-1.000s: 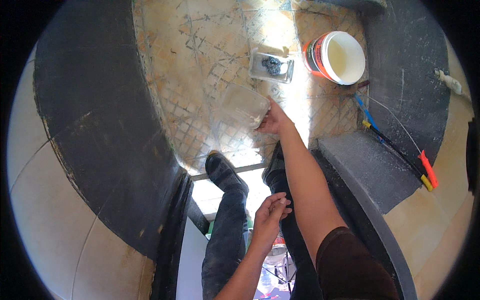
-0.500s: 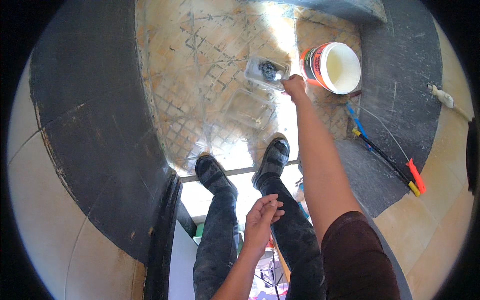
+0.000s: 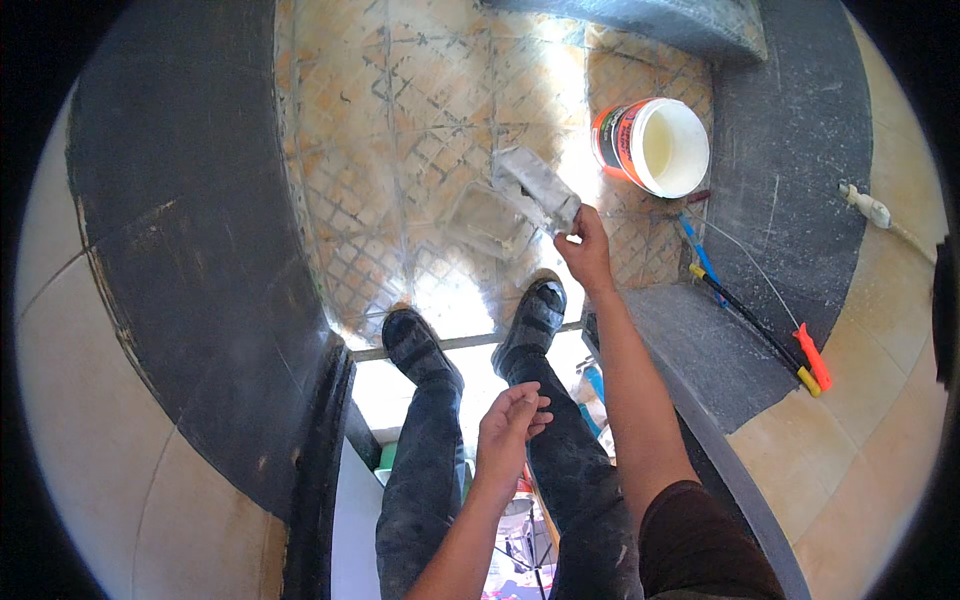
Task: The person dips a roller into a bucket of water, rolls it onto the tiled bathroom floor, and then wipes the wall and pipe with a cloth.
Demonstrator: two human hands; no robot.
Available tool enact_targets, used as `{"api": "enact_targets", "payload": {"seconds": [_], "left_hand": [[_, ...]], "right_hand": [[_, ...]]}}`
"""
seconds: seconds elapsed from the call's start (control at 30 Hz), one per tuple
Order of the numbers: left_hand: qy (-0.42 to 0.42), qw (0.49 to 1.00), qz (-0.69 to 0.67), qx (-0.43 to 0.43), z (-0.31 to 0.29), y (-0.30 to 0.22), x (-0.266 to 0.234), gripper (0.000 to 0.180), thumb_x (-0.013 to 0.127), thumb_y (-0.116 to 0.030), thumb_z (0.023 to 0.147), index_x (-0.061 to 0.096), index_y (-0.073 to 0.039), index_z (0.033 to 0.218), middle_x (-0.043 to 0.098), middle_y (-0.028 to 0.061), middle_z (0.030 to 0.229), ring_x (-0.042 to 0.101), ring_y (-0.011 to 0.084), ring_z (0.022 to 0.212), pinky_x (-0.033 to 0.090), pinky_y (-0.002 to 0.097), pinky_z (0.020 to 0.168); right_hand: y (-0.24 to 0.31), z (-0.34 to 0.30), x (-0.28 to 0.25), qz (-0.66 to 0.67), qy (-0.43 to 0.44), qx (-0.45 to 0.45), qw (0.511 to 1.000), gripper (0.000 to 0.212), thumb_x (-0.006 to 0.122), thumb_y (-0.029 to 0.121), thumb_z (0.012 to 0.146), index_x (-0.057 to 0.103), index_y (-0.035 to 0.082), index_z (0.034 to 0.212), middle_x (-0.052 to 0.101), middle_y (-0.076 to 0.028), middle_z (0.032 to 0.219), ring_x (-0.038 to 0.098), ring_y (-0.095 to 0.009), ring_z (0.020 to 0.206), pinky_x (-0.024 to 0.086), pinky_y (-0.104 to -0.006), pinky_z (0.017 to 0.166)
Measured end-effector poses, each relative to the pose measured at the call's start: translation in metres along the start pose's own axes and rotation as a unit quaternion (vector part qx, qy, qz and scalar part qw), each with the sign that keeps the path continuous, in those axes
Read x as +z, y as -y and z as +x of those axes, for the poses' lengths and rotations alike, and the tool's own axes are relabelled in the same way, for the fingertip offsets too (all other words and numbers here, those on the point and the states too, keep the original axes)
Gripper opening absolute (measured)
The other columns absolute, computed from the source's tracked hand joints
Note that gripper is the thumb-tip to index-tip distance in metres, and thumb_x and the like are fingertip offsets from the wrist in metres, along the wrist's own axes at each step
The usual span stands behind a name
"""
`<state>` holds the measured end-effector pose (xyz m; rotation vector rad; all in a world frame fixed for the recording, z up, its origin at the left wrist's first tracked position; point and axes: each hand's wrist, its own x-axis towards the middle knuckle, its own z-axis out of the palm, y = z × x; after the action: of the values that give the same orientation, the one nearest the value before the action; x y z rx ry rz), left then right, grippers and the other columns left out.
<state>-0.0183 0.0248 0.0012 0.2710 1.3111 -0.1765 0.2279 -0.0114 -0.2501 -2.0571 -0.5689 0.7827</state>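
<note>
My right hand (image 3: 585,250) grips the near end of a clear plastic container (image 3: 545,182), thumb and fingers closed on its rim. The container is tipped up, and what lies inside is mostly hidden; a dark patch shows at its left edge. Partly beside and below it, a second clear plastic tub or lid (image 3: 482,222) lies on the tiled floor. Over my thighs hovers my left hand (image 3: 510,430), its fingers curled and thumb against them, with nothing visible in it. Right of the container stands a white bucket (image 3: 690,140) with an orange and black label, holding pale liquid.
Wet patterned tiles (image 3: 350,190) cover the sunken floor. Dark grey ledges (image 3: 180,230) flank it. On the right ledge lie a black rod with yellow ends (image 3: 755,325), an orange-handled tool (image 3: 812,355) and a blue strip (image 3: 697,245). A white pipe fitting (image 3: 865,205) sits farther right.
My right hand has drawn nearer and tipped the container up, so the dark clump seen inside earlier is mostly out of sight. My left hand stays nearly in place, its fingers curled.
</note>
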Motion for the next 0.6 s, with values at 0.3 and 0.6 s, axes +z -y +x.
{"api": "enact_targets", "payload": {"seconds": [0.3, 0.6], "left_hand": [[0.01, 1.0, 0.022, 0.01, -0.002, -0.001, -0.002, 0.041, 0.053, -0.034, 0.108, 0.059, -0.003, 0.135, 0.068, 0.013, 0.119, 0.066, 0.0184, 0.104, 0.051, 0.0327, 0.093], [0.006, 1.0, 0.011, 0.008, -0.003, 0.003, -0.004, 0.039, 0.055, -0.034, 0.107, 0.061, -0.004, 0.132, 0.069, 0.0123, 0.117, 0.068, 0.0184, 0.101, 0.052, 0.0322, 0.091]], "right_hand": [[0.02, -0.042, 0.01, -0.147, 0.062, -0.084, 0.984, 0.03, 0.074, -0.004, 0.075, 0.052, 0.003, 0.094, 0.049, -0.014, 0.137, 0.063, -0.036, 0.116, 0.055, -0.0442, 0.089], [0.029, -0.033, 0.004, 0.062, -0.003, 0.055, 0.997, 0.024, 0.072, 0.004, 0.086, 0.054, 0.0, 0.101, 0.058, -0.012, 0.114, 0.068, -0.03, 0.101, 0.062, -0.0417, 0.084]]}}
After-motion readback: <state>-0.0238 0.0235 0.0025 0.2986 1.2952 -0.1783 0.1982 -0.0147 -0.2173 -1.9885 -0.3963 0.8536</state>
